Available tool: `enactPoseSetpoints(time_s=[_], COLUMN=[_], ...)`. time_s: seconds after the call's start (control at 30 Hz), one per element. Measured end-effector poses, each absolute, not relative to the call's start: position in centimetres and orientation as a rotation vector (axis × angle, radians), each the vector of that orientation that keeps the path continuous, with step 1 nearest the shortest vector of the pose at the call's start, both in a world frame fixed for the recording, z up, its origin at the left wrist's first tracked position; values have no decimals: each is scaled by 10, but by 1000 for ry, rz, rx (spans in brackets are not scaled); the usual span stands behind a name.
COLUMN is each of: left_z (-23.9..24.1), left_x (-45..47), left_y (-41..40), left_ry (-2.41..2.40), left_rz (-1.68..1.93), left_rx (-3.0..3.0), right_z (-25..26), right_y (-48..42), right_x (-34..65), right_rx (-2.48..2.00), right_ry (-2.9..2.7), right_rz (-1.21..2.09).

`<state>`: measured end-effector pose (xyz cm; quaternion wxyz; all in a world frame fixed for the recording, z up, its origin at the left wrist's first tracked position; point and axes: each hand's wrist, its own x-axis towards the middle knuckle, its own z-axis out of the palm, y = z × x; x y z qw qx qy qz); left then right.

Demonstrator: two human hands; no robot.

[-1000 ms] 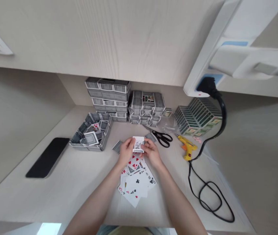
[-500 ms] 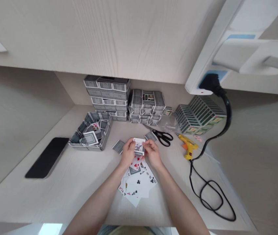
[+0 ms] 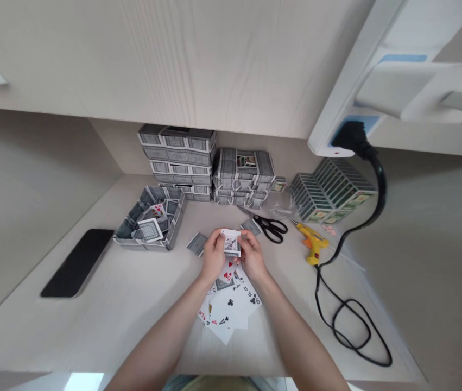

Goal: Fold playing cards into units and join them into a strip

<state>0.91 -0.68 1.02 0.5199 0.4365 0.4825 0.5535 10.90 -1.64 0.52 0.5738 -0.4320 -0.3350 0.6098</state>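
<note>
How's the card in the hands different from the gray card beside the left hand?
The held card is up in the left hand and right hand; the gray card lies on the table. The held card mostly shows its white picture side; the gray card shows its patterned back. Both show some gray.

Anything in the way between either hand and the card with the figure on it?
Nothing visible: the left hand and right hand both hold the card, one at each side. The loose cards lie nearer the person, and the scissors lie beyond the right hand, neither in between.
</note>
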Motion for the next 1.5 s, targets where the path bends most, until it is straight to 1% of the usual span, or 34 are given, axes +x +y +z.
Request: enactPoseSetpoints(time_s=[0.4,0.77,1.07,1.23,1.5], left_z=[3,2,19,18,18], left_x=[7,3,-3,0,-3], left_y=[-6,-5,-10,-13,-14], left_ry=[1059,1193,1154,1099,1003], left_rz=[1312,1365,1400,1320,1254], left_rx=[986,1134,1108,1129,1105], right_z=[2,2,7,6,8], right_y=[-18,-17,-17,-16,-18], right_x=[107,107,111,114,114], right_rx=[-1033,-1013,-832,-898,-916], right_ry=[-874,-806,-687,-709,-908], right_rz=[1421,1465,1752,1917,1886])
